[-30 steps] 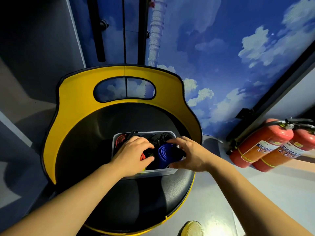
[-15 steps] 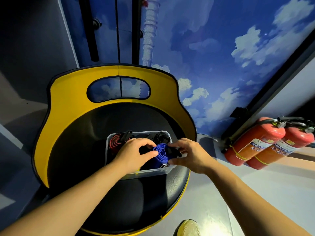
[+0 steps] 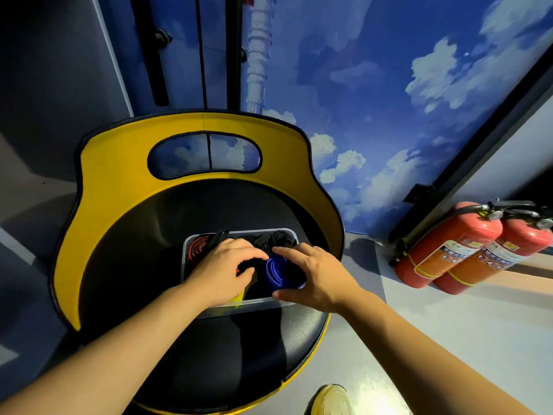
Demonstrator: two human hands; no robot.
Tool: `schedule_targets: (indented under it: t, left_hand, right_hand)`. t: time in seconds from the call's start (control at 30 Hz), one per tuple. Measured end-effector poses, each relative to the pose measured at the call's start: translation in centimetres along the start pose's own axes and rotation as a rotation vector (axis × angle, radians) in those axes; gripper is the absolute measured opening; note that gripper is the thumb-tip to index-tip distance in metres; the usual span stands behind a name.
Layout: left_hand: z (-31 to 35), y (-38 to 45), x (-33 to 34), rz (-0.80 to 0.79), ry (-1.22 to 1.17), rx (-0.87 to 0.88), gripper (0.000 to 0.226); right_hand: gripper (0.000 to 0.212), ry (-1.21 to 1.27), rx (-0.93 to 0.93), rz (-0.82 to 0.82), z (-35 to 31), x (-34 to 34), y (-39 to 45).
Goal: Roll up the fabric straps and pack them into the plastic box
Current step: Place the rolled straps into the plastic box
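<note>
A clear plastic box (image 3: 185, 247) stands on the black seat of a yellow-backed chair (image 3: 119, 181). Inside lie a red rolled strap (image 3: 197, 248) at the far left, black rolled straps (image 3: 282, 238) at the far right, a yellow strap (image 3: 250, 287) near the front, and a blue rolled strap (image 3: 276, 271) at the front right. My right hand (image 3: 314, 277) curls around the blue roll from the right, thumb at the box's front rim. My left hand (image 3: 224, 271) rests inside the box with fingers bent, pressing beside the blue roll; what lies under it is hidden.
Two red fire extinguishers (image 3: 466, 247) lean against the sky-painted wall (image 3: 389, 85) at the right. A light shoe tip (image 3: 332, 401) shows on the grey floor below the chair. Dark door panels stand behind the chair.
The blue roll has gone from held above the box rim down into the box's front right. My right hand has closed around it; my left hand stays pressing inside the box.
</note>
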State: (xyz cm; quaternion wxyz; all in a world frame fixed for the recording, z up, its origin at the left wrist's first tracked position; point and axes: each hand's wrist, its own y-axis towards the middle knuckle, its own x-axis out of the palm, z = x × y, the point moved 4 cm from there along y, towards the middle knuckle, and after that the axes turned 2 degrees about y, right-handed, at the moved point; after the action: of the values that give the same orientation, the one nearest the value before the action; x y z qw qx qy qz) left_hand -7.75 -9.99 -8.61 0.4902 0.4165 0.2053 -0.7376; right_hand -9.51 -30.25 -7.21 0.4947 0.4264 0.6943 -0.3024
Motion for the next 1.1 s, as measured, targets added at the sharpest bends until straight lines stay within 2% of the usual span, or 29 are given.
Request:
schedule_targets:
  t: [0.17, 0.27, 0.47, 0.73, 0.93, 1.1]
  left_hand:
    - [0.2, 0.8, 0.7, 0.1, 0.131, -0.095, 0.026]
    - [0.1, 1.0, 0.9, 0.126, 0.171, -0.093, 0.02]
    - [0.0, 1.0, 1.0, 0.18, 0.151, -0.095, 0.017]
    - [-0.1, 0.9, 1.1, 0.227, 0.129, -0.123, 0.017]
    - [0.0, 0.9, 1.0, 0.216, 0.15, -0.101, 0.018]
    - [-0.1, 0.9, 0.9, 0.208, 0.147, -0.084, 0.017]
  right_hand:
    - [0.081, -0.018, -0.027, -0.05, -0.1, -0.4, 0.7]
    - [0.078, -0.026, -0.041, -0.086, 0.0, -0.5, 0.8]
    - [0.074, -0.145, -0.006, -0.124, -0.3, -0.5, 1.4]
    - [0.073, -0.191, -0.055, -0.148, -0.4, -0.5, 1.3]
    - [0.064, -0.007, -0.045, -0.128, -0.7, -0.1, 1.5]
    - [0.07, -0.038, -0.087, -0.171, -0.7, 0.4, 2.0]
